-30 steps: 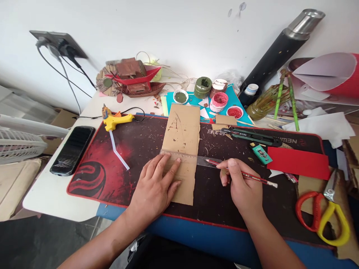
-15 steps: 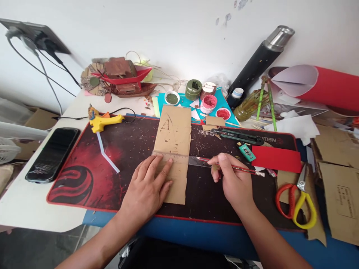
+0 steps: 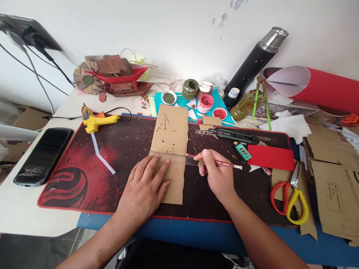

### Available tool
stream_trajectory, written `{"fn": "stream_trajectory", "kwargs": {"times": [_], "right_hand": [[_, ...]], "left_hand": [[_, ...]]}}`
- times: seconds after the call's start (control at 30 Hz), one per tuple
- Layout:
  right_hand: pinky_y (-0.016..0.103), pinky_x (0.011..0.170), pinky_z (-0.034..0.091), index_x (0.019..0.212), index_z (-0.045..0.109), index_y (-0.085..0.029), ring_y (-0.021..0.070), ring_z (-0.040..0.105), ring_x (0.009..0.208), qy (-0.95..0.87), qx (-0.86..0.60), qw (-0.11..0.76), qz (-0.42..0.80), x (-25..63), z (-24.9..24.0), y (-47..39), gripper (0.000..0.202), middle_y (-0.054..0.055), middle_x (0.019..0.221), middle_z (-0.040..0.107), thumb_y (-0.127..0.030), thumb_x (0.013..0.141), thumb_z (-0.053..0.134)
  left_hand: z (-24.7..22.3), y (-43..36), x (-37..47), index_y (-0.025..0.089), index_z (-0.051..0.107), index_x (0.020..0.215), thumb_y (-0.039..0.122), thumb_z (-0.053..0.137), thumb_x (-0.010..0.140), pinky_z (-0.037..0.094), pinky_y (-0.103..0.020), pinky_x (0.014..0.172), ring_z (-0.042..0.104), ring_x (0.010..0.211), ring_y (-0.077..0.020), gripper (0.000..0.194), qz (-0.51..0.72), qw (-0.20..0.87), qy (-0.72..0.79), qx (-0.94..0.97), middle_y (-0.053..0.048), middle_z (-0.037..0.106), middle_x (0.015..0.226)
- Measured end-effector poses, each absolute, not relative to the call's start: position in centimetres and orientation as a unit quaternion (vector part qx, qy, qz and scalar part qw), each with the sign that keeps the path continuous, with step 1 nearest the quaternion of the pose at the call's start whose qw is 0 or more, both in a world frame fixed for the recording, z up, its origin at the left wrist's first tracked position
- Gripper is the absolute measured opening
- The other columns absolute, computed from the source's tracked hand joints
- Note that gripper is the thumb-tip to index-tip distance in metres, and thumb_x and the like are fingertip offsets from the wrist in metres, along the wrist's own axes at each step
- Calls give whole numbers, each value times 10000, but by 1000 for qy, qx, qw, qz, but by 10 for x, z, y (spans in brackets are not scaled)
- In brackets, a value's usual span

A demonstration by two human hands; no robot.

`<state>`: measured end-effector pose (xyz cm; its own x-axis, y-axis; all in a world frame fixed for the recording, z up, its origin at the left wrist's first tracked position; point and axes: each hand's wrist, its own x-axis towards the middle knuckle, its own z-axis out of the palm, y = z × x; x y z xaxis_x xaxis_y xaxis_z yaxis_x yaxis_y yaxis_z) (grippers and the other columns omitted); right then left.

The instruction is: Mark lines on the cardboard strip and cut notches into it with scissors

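Note:
A strip of brown cardboard (image 3: pixel 171 130) lies lengthwise in front of me on the dark mat. Across it rests a clear ruler (image 3: pixel 177 157), whose right end sticks out past the cardboard. My left hand (image 3: pixel 144 185) lies flat with fingers stretched, its fingertips pressing the ruler onto the cardboard. In my right hand (image 3: pixel 217 173) is a red-striped pencil (image 3: pixel 228 164), gripped between thumb and fingers. The pencil's tip is at the cardboard's right edge, along the upper side of the ruler; whether it touches, I cannot tell.
Left of the cardboard are a yellow glue gun (image 3: pixel 101 121) and a black phone (image 3: pixel 43 157). Paint jars (image 3: pixel 190 89) and a model boat (image 3: pixel 120 76) stand behind. A utility knife (image 3: pixel 235 135), eraser (image 3: pixel 242 151), red card (image 3: pixel 269 157) and scissors (image 3: pixel 291 194) lie to the right.
My right hand has moved left with the pencil, bringing its tip to the cardboard's edge. My left hand still presses the ruler. The view has shifted slightly.

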<state>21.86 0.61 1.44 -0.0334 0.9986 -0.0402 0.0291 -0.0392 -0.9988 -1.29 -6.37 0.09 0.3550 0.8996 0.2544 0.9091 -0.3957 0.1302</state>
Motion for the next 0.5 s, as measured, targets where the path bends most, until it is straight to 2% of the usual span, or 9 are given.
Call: {"fn": "stream_trajectory", "kwargs": {"times": [0.5], "right_hand": [[258, 507, 457, 878, 795, -219, 127, 567, 488, -542, -498, 451, 505, 212, 11, 6, 450, -33, 559, 608, -550, 1126, 618]], "left_hand": [[6, -63, -12, 105, 587, 1571, 272, 608, 1103, 541, -628, 1162, 576, 1434, -442, 498, -133, 16, -545, -828, -262, 587, 1553]]}}
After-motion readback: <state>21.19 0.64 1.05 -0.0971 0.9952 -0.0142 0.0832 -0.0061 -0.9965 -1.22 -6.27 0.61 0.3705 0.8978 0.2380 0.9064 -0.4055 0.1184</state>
